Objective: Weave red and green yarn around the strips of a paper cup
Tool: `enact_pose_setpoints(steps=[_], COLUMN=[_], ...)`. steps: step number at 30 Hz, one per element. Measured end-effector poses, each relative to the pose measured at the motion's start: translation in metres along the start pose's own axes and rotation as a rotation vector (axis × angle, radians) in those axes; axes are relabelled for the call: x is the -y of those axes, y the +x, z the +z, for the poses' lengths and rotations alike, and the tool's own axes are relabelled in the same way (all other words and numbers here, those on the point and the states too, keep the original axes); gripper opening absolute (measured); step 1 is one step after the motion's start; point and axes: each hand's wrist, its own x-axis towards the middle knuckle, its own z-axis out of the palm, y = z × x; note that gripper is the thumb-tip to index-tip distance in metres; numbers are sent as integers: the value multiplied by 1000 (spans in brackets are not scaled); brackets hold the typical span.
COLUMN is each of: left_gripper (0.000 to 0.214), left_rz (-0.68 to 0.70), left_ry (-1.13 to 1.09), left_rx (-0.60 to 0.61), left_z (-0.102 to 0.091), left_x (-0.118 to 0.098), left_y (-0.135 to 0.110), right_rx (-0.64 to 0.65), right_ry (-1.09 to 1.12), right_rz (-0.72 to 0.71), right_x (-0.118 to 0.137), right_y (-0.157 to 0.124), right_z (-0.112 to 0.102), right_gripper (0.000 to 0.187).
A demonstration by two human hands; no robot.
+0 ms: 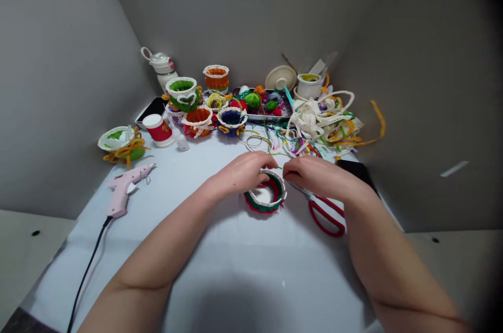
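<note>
A small round yarn-woven basket (pixel 264 208) with green and red rows and white upright ribs stands on the table in front of me. My left hand (pixel 251 170) holds its far left rim, with the thumb reaching inside. Just right of the basket, my right hand (pixel 304 171) is closed in a pinch. Thin green yarn (pixel 280 154) runs between the two hands and seems to end in the right fingers, whose tips are partly hidden. Red-handled scissors (pixel 327 218) lie under and beside the right wrist, their blades pointing toward the basket.
A pink glue gun (pixel 124 186) with a black cord lies at left. Several finished yarn baskets (pixel 198 121), a red-and-white paper cup (pixel 157 130) and a bottle (pixel 162 66) stand behind. A tray of yarn balls (pixel 259 104) and tangled trims (pixel 322 121) fill the back right.
</note>
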Motion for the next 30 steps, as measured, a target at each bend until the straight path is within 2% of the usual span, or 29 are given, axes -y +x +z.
enact_pose_setpoints(steps=[7, 14, 21, 25, 30], left_gripper=[23, 20, 24, 15, 13], left_rz=[27, 13, 43, 73, -3], left_ry=[-157, -173, -149, -165, -128], left_rx=[22, 39, 33, 27, -45], left_z=[7, 12, 16, 20, 23], left_x=[1, 1, 2, 2, -4], left_y=[6, 8, 7, 9, 9], right_rx=[-31, -41, -44, -35, 38], right_ry=[-8, -7, -23, -32, -30], right_rz=[42, 58, -10, -30, -77], right_x=[0, 3, 6, 6, 0], right_y=[7, 13, 16, 14, 1], right_z=[7, 10, 13, 13, 5], right_gripper=[23, 25, 27, 25, 24])
